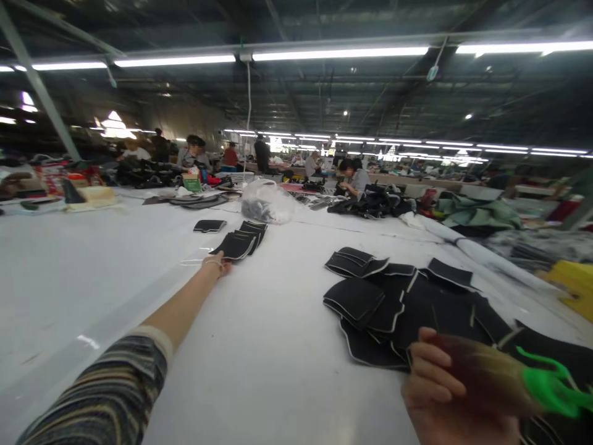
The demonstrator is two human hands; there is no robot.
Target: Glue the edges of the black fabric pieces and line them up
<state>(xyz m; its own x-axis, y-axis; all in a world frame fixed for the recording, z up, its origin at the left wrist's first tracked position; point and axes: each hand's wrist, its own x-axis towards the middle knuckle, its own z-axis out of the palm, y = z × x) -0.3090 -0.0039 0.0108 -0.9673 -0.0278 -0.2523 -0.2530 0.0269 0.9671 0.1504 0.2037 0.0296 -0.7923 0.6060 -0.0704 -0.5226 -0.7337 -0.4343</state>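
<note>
My left hand (220, 264) touches black panels (235, 245) on white bench (269, 334), grip I can't tell | my right hand (433, 380) clasps green-topped bottle (486, 376)

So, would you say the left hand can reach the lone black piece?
Probably yes: the lone black piece lies just beyond the left hand, and the way left of the black stack, over white tabletop, looks free.

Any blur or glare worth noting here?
Head view: the right hand and the green-topped bottle it holds are blurred; the left hand looks sharper. Head view: ceiling tubes blow out to white, and small glare streaks mark the white tabletop.
</note>
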